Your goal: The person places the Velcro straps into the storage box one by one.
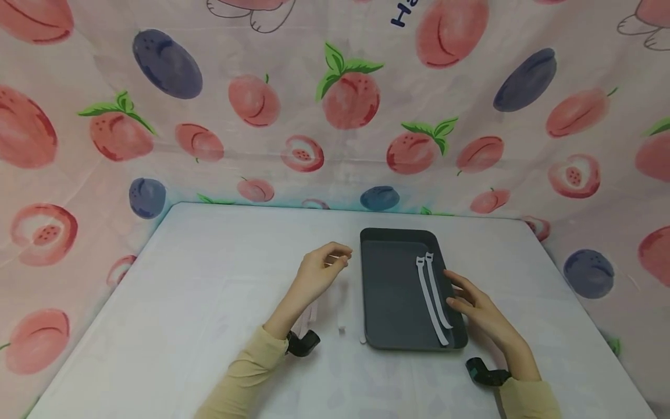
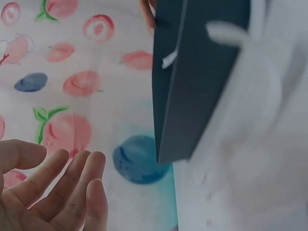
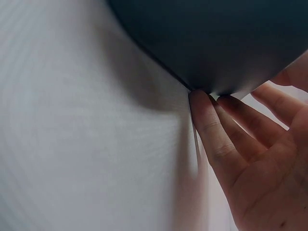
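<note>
A dark grey tray (image 1: pixel 389 291) stands on the white table. Two pale straps with slotted heads lie side by side in it: the left strap (image 1: pixel 431 305) and the right strap (image 1: pixel 438 294). My right hand (image 1: pixel 484 311) touches the tray's right side; in the right wrist view its fairly straight fingers (image 3: pixel 207 113) meet the dark wall. To the left of the tray, my left hand (image 1: pixel 321 270) is raised above the table with nothing in it. Its fingers are loosely bent and apart in the left wrist view.
On the white tabletop (image 1: pixel 220 297), pale strips (image 1: pixel 309 314) lie partly hidden behind my left forearm. A small pale piece (image 1: pixel 341 330) is between them and the tray. A fruit-printed cloth (image 1: pixel 314 116) hangs behind the table and at its sides.
</note>
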Demonstrator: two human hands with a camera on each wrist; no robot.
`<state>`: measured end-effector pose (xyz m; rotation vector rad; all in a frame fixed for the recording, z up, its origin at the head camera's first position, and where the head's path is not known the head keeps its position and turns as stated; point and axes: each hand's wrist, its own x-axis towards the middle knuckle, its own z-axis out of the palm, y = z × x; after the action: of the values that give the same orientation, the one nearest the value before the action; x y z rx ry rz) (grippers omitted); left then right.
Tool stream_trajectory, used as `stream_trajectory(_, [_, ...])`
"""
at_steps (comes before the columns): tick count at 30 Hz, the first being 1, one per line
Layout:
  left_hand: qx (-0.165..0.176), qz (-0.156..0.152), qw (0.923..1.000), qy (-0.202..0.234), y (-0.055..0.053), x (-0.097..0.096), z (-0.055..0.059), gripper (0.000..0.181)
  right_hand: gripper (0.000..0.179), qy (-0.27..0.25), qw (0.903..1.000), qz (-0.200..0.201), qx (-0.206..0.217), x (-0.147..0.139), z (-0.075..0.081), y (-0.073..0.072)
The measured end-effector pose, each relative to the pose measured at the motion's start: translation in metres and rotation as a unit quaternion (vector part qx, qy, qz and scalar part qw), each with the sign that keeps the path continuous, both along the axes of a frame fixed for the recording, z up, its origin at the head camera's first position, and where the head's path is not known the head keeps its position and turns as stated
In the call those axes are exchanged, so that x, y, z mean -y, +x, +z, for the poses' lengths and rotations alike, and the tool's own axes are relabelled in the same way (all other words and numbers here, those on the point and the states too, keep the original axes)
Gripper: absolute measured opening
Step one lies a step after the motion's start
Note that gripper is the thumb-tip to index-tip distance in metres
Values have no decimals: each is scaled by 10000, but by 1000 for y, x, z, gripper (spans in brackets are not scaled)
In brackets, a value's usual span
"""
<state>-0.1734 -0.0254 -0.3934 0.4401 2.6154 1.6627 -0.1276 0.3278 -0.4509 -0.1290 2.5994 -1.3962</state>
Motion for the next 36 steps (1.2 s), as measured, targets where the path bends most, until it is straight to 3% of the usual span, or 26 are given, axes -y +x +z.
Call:
stream_trajectory(11, [25,251,9995,-173,-23,32,-5,21,66,-142,9999,26,87,1,-1,0])
stream_trajectory(16, [130,369,9991,-145,-31,45,-13,21,66,-179,9997,-3,134,2,-1,0])
stream_trajectory(23, [213,569,9970,-472,-44,57,-24,25,65,-182,9998,40,33,1,-2,0])
stream_trajectory(29, [237,603,9957,-662,-55,64,-33,26,65,-203,9998,73,-20,0,-2,1])
stream_trajectory(36, [325,431,9932,-1027,-64,69,-43,23,65,-173,9998,43,19,0,-1,1])
